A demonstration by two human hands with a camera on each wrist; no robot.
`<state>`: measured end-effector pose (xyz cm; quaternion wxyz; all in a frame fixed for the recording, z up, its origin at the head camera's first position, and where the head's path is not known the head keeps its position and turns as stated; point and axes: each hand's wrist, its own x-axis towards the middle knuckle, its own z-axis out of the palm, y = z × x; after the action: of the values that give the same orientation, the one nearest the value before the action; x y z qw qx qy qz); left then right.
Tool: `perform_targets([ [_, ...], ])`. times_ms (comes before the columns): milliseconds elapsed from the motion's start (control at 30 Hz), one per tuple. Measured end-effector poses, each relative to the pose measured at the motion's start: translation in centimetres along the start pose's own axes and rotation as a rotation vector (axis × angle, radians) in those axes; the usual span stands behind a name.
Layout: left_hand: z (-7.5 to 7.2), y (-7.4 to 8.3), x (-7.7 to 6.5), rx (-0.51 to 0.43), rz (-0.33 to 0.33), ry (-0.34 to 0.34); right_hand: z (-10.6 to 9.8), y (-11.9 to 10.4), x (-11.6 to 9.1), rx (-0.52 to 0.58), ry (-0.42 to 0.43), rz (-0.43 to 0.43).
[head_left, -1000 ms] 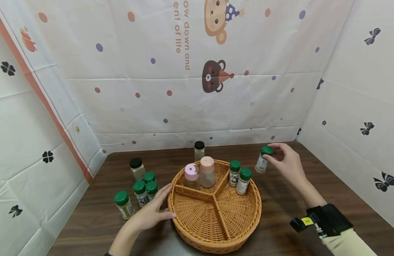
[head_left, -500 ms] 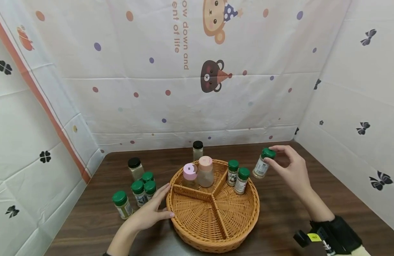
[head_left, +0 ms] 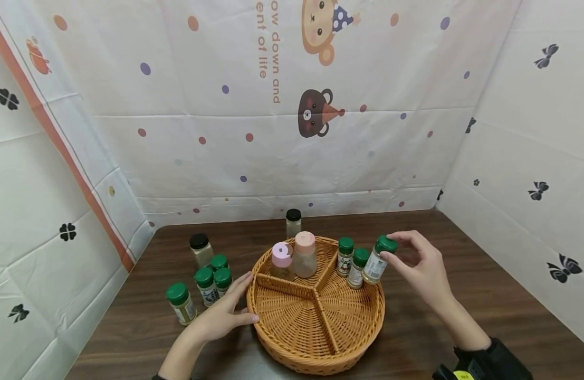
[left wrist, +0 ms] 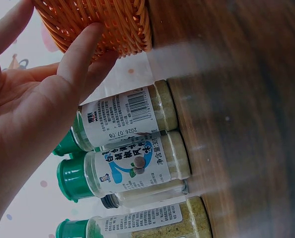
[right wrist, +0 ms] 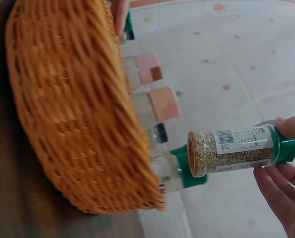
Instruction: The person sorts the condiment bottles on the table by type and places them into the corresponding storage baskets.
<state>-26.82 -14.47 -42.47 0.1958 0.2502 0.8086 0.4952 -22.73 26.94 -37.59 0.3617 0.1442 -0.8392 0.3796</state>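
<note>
In the head view, my right hand (head_left: 422,266) pinches the green cap of a spice jar (head_left: 375,265), tilted at the basket's right rim. The right wrist view shows small pale seeds inside this jar (right wrist: 232,148). My left hand (head_left: 225,311) rests on the left rim of a round wicker basket (head_left: 292,364) with three compartments. Two green-capped spice jars (head_left: 357,269) stand in the right compartment. A pink-capped jar (head_left: 281,258) and a peach-capped jar (head_left: 305,258) stand in the back-left one. The left wrist view has my left fingertips (left wrist: 90,37) against the wicker wall.
Left of the basket stand several green-capped spice jars (head_left: 181,303) and a black-capped jar (head_left: 201,250). Another black-capped jar (head_left: 293,224) stands behind the basket. A printed cloth (head_left: 201,169) hangs around the dark wooden table (head_left: 130,338).
My right hand has brought the spice jar from the table at the right, leftward and nearer, up to the basket's rim. My left hand has stayed on the rim.
</note>
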Motion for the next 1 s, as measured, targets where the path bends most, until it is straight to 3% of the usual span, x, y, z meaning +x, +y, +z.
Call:
perform_targets([
  [367,0.0,0.0,0.0,0.006,-0.010,0.001,2.2,1.5,-2.2,-0.009,-0.076,-0.017],
  [767,0.0,0.1,0.0,0.001,-0.002,-0.004,2.9,2.2,-2.6,-0.167,-0.161,-0.152],
  [1000,-0.1,0.0,0.0,0.004,-0.008,-0.001,2.9,2.5,-2.9,-0.240,-0.186,-0.157],
])
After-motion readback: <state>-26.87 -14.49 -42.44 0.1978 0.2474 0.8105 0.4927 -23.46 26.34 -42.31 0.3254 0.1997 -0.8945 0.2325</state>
